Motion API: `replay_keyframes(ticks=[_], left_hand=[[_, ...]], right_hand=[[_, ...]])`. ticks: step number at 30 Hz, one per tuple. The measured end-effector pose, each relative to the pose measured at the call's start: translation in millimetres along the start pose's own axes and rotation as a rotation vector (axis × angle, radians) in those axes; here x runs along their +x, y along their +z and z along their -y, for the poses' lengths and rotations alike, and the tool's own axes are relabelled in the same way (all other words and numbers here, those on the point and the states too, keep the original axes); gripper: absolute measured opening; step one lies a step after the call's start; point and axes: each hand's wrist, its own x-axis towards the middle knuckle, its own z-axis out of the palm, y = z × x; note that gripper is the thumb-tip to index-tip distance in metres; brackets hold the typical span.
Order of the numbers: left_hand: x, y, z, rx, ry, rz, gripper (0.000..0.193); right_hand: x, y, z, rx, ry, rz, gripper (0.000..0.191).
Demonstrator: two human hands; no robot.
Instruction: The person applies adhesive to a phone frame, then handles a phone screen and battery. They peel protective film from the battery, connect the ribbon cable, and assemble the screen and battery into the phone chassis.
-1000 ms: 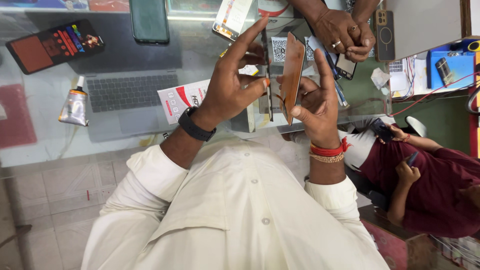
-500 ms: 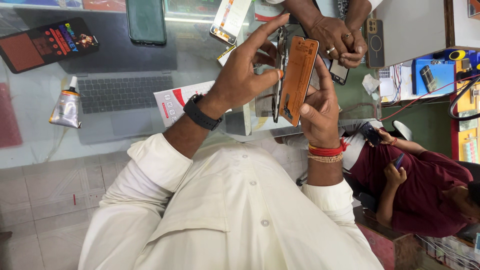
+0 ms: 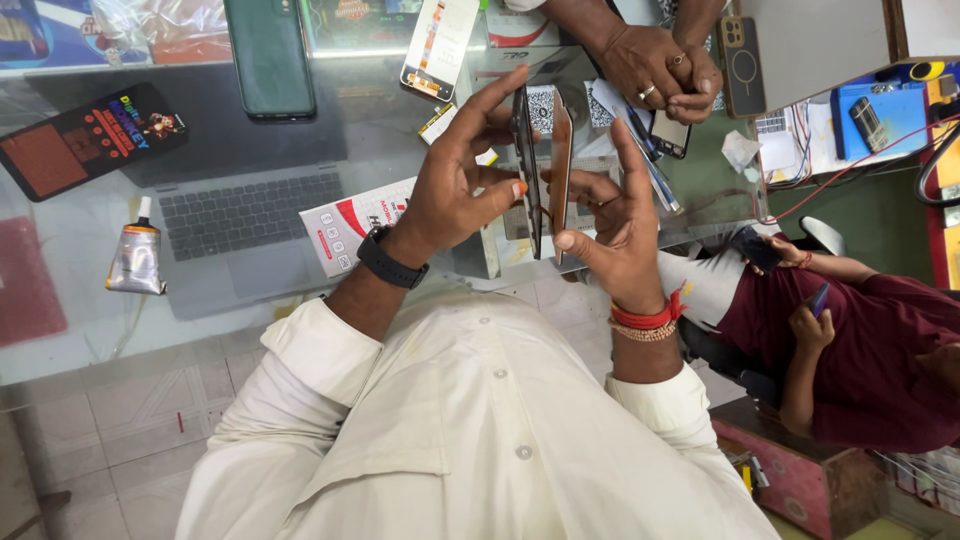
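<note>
The left hand (image 3: 455,195) and the right hand (image 3: 615,225) hold between them a phone body (image 3: 524,165) and a thin brown panel (image 3: 561,160), both above the glass table (image 3: 70,330). Both pieces are seen edge-on, with the long axis running away from the person, the far ends pointing to the other side of the table. The two stand side by side with a narrow gap; whether they touch at the near end I cannot tell. The left grip is closed on the phone body, thumb near its lower edge and fingers curved over the far end. The right grip is closed on the brown panel, the thumb pressing its near end and one finger stretched along its side.

On the table I count two flat packages: one white and red, rectangular, just left of the left wrist (image 3: 345,225), and one long white with an orange stripe at the far edge (image 3: 440,45). One dark green phone (image 3: 270,55) lies face down at the far left. One black card with coloured print (image 3: 85,140) lies further left, and one small grey tube (image 3: 135,255) near a laptop keyboard (image 3: 240,215). Another person's two hands (image 3: 665,70) rest folded at the far side
</note>
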Motion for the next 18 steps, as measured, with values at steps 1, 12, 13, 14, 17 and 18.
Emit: replay_keyframes(ticks=[1,12,13,14,17,18], left_hand=[[-0.1,1.1,0.7,-0.008,-0.015,0.008,0.086],[-1.9,5.0,7.7,0.001,-0.033,0.021,0.087],[-1.6,5.1,8.1,-0.012,-0.027,0.027,0.087],[-1.5,5.1,8.2,-0.008,-0.027,0.027,0.085],[-1.5,5.6,9.3,-0.001,-0.028,0.023,0.084],[-1.0,6.2,10.1,0.0,-0.028,0.02,0.085]], right_hand=[[-0.5,0.3,-0.7,-0.018,-0.007,-0.002,0.116],[-8.6,-7.1,-14.4,-0.153,-0.04,-0.035,0.117],[-9.1,-6.4,-14.6,-0.161,-0.042,-0.036,0.117],[-9.3,-5.6,-14.5,-0.17,-0.045,-0.038,0.117],[-8.8,-1.6,-13.1,-0.164,-0.056,-0.031,0.117],[-8.5,-0.7,-12.2,-0.168,-0.06,-0.03,0.117]])
